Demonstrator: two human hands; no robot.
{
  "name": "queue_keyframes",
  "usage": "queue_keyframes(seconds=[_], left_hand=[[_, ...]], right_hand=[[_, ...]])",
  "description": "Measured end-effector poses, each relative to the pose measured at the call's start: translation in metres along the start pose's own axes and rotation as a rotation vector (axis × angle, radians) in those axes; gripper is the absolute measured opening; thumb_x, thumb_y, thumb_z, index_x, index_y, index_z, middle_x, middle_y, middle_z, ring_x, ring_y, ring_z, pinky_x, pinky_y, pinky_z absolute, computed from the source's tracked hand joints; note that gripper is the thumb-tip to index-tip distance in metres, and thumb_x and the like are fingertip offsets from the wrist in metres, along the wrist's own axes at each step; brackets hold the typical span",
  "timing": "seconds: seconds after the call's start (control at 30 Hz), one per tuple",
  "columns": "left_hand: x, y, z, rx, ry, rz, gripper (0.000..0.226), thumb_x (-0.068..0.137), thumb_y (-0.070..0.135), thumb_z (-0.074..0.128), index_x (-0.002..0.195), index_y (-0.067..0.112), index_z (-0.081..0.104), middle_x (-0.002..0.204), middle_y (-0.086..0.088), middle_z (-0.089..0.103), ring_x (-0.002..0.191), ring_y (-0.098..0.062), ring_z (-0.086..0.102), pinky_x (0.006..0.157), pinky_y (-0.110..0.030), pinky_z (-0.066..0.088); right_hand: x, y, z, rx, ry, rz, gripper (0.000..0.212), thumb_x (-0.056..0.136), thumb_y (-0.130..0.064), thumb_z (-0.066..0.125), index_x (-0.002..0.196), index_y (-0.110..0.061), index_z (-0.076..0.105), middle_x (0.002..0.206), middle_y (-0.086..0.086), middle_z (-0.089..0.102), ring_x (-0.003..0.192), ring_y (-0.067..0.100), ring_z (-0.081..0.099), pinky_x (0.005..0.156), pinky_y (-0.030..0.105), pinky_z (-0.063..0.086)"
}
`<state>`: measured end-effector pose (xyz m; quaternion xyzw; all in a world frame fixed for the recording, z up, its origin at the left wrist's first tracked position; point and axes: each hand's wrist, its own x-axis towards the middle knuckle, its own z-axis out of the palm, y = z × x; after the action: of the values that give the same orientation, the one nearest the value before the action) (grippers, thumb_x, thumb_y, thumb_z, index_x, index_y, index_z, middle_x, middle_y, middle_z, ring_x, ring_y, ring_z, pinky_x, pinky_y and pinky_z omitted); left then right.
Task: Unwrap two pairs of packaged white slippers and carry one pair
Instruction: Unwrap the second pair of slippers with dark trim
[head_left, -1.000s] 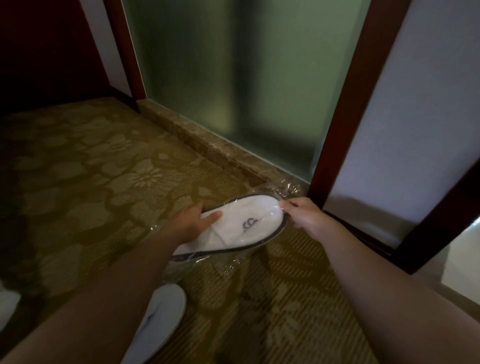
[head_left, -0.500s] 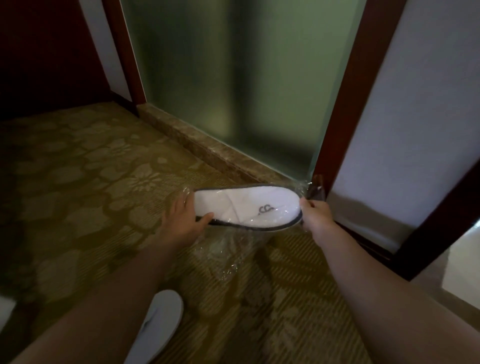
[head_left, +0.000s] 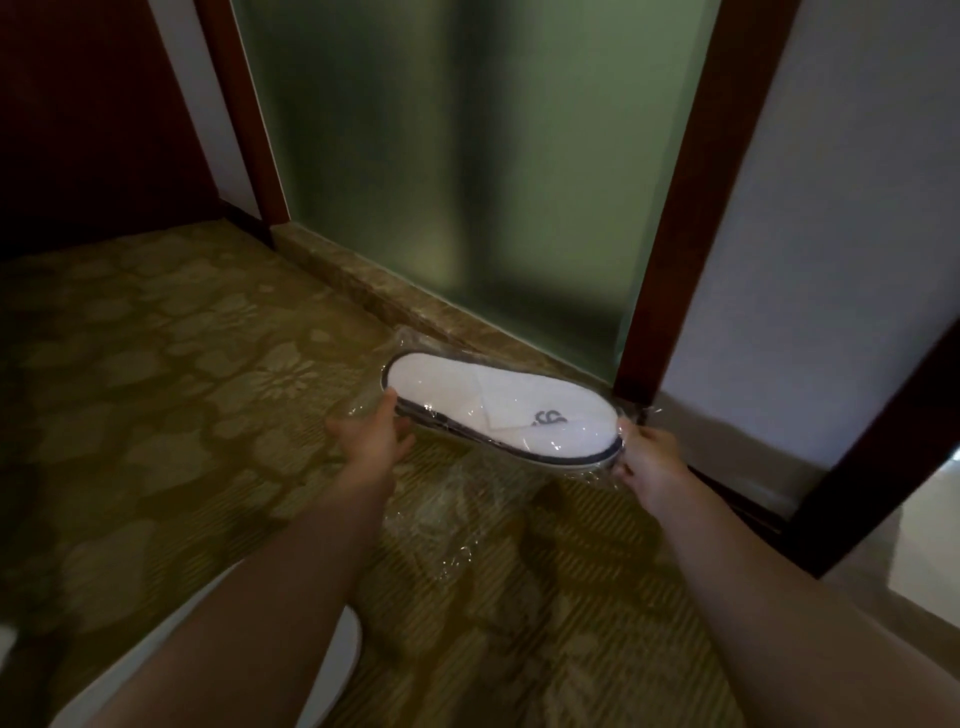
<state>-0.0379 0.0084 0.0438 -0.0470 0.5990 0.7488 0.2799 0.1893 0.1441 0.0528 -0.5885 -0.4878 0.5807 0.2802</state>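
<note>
- Held above the patterned carpet (head_left: 156, 415): a packaged pair of white slippers (head_left: 498, 410), lying lengthwise from left to right, heel end to the left, toe end to the right.
- Dark piping along the sole edge; a small dark logo on the upper, towards the toe.
- Wrapped in a clear plastic bag (head_left: 452, 499), loose film hanging below the slippers and trailing down towards the carpet.
- Left hand (head_left: 371, 439) at the heel end, thumb raised against the near edge of the package, fingers spread and loose under the film; firm grasp or mere support cannot be told.
- Right hand (head_left: 649, 462) at the toe end, fingers pinched on the bunched plastic just beside the slipper tip.
- Both forearms bare, reaching forward from the bottom of the view.
- Lying on the carpet at the bottom, mostly hidden under the left forearm: an unwrapped white slipper (head_left: 345, 654).
- A scrap of something white at the far left edge, too little in view to name.
- Behind the package: a marble threshold (head_left: 363, 280) running along the foot of a frosted glass door (head_left: 467, 156).
- Framing the glass: dark red wooden posts (head_left: 670, 208) on either side.
- To the right: a pale wall (head_left: 831, 208), crossed lower down by a slanted dark wooden edge.
</note>
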Motion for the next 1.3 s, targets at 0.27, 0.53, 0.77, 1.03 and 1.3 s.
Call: queue_keyframes(seconds=[0.27, 0.53, 0.77, 1.03, 1.3], left_hand=[[0.011, 0.004, -0.016, 0.225, 0.093, 0.075, 0.023, 0.091, 0.015, 0.054, 0.068, 0.014, 0.052, 0.059, -0.003, 0.056, 0.048, -0.013, 0.052, 0.041, -0.021, 0.043], [0.015, -0.001, -0.021, 0.246, -0.033, -0.006, 0.023, 0.092, 0.003, 0.042, 0.072, 0.010, 0.052, 0.071, -0.009, 0.059, 0.034, -0.006, 0.060, 0.043, -0.020, 0.049], [0.009, 0.001, -0.032, 0.355, -0.121, -0.135, 0.038, 0.090, 0.044, 0.044, 0.111, 0.015, 0.058, 0.098, -0.006, 0.065, 0.076, -0.018, 0.061, 0.069, -0.032, 0.050], [-0.005, 0.005, -0.032, 0.598, -0.429, -0.227, 0.043, 0.086, 0.051, 0.053, 0.115, 0.018, 0.056, 0.097, -0.008, 0.065, 0.080, -0.019, 0.065, 0.064, -0.030, 0.054], [-0.009, 0.001, -0.038, 0.715, -0.517, -0.284, 0.048, 0.083, 0.034, 0.065, 0.121, 0.006, 0.061, 0.116, -0.020, 0.066, 0.105, -0.030, 0.066, 0.086, -0.037, 0.055]], right_hand=[[0.006, 0.000, -0.019, 0.062, 0.058, -0.021, 0.033, 0.097, -0.031, 0.047, 0.114, -0.005, 0.059, 0.088, 0.009, 0.058, 0.079, 0.022, 0.057, 0.072, 0.032, 0.048], [0.009, 0.002, -0.021, 0.069, 0.331, -0.103, 0.047, 0.100, -0.033, 0.033, 0.122, 0.001, 0.058, 0.108, 0.013, 0.060, 0.111, 0.036, 0.057, 0.088, 0.037, 0.044], [0.013, 0.011, -0.027, 0.080, 0.366, -0.146, 0.044, 0.100, -0.032, 0.034, 0.114, 0.000, 0.061, 0.107, 0.016, 0.062, 0.101, 0.032, 0.057, 0.097, 0.044, 0.044], [0.011, 0.017, -0.035, 0.068, 0.348, -0.131, 0.045, 0.100, -0.028, 0.036, 0.116, 0.005, 0.061, 0.118, 0.027, 0.062, 0.111, 0.039, 0.057, 0.094, 0.041, 0.044], [0.002, 0.009, -0.026, 0.128, 0.191, -0.071, 0.026, 0.094, -0.036, 0.049, 0.091, -0.012, 0.058, 0.097, 0.021, 0.063, 0.100, 0.035, 0.061, 0.097, 0.049, 0.048]])
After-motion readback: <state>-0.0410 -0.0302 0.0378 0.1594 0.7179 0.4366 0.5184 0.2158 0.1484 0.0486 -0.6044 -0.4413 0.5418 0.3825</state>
